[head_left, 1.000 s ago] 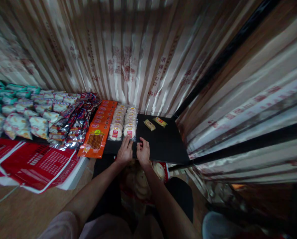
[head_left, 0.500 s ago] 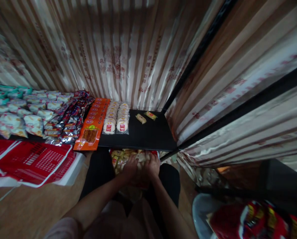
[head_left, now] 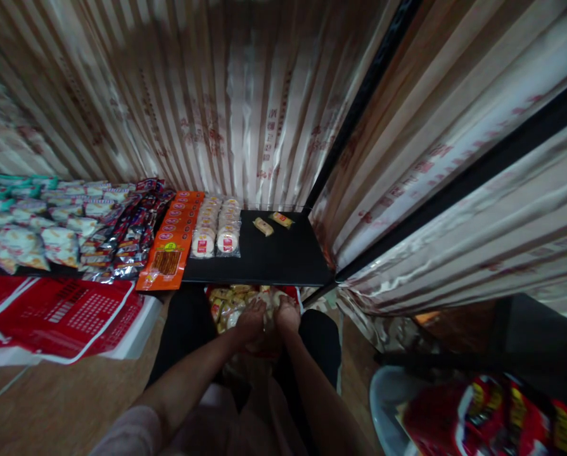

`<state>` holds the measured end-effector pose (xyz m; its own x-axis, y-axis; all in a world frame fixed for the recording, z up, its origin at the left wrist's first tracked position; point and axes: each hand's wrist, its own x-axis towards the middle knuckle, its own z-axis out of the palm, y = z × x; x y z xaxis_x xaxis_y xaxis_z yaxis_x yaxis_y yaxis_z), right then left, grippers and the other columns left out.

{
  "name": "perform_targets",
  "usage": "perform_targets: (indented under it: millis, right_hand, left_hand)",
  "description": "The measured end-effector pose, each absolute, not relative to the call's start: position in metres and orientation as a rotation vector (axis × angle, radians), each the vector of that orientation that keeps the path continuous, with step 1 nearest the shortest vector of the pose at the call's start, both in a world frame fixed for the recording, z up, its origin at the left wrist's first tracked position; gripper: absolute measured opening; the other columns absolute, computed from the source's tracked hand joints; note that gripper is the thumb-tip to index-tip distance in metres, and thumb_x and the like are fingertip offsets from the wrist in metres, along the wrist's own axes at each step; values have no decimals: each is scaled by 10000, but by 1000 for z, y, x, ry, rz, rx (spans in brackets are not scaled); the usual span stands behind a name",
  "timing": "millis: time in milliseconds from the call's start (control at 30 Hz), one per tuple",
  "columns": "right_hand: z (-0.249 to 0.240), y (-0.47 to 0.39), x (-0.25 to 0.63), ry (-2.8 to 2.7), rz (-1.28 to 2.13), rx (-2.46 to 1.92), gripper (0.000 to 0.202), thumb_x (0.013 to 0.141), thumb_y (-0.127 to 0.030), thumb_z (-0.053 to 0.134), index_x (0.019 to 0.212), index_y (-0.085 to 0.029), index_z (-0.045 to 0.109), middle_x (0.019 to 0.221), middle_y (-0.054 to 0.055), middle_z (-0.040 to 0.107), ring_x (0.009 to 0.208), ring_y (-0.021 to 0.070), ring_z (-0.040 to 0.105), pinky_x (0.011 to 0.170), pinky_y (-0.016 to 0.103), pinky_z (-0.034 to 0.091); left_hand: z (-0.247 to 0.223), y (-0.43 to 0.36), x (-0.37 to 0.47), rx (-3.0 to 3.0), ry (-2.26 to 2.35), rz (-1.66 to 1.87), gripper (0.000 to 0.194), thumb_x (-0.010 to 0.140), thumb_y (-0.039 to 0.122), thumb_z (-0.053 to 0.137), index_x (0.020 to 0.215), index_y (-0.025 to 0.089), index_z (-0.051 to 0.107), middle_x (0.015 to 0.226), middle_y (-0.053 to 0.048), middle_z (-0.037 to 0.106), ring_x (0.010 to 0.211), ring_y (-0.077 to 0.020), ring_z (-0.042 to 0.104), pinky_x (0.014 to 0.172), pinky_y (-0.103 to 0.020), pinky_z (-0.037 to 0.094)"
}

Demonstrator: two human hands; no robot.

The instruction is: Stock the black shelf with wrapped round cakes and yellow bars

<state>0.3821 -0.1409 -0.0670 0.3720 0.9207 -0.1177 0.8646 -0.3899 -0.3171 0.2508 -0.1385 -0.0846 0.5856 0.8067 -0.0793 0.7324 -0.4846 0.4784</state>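
Note:
Between my knees is an opened red bag (head_left: pixel 293 292) holding many small wrapped snacks (head_left: pixel 227 301) in yellowish and clear film. My left hand (head_left: pixel 251 320) reaches into the bag with its fingers curled, and what it grips is hidden. Close beside it, my right hand (head_left: pixel 287 315) is closed at the bag's right side, a pale wrapped snack at its fingertips. Two single wrapped snacks, one pale (head_left: pixel 263 227) and one with a red label (head_left: pixel 282 220), lie apart from the hands on the black shelf (head_left: pixel 283 259).
Left of them stand two rows of round white crackers (head_left: pixel 228 240), an orange snack pack (head_left: pixel 166 247), dark shiny packets (head_left: pixel 133 237) and white bags (head_left: pixel 59 246). A red printed bag (head_left: pixel 88 316) hangs below. Metal posts (head_left: pixel 359 120) and curtain border the right; a tub (head_left: pixel 382 405) holds red packs.
The view has shifted slightly, so the shelf goods appear a little further left. Both hands stay in the bag, their fingers now drawn closer together.

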Motion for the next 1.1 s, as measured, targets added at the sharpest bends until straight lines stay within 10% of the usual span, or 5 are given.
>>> perform_targets:
  millis: [633,1100]
  right_hand:
    - [4,-164,379,-1547,359,-2200,363,894,-304,340,1079,-208,637,1028,74,682,858,178,630,753,261,433]
    - [4,-138,352,-1104,882,-1683,379,744,-481,490,928,-193,654,791,48,700,709,202,631,624,302,499]
  left_hand:
    - [-60,-129,242,1895,1287,465,533,746,198,472,1266,82,456,1328,-146,491,1244,-269,430,1073,-375,324]
    - [-27,-127,213,856,1020,964,287,723,329,632,923,133,565,932,-67,666,718,-125,608,559,-191,456]
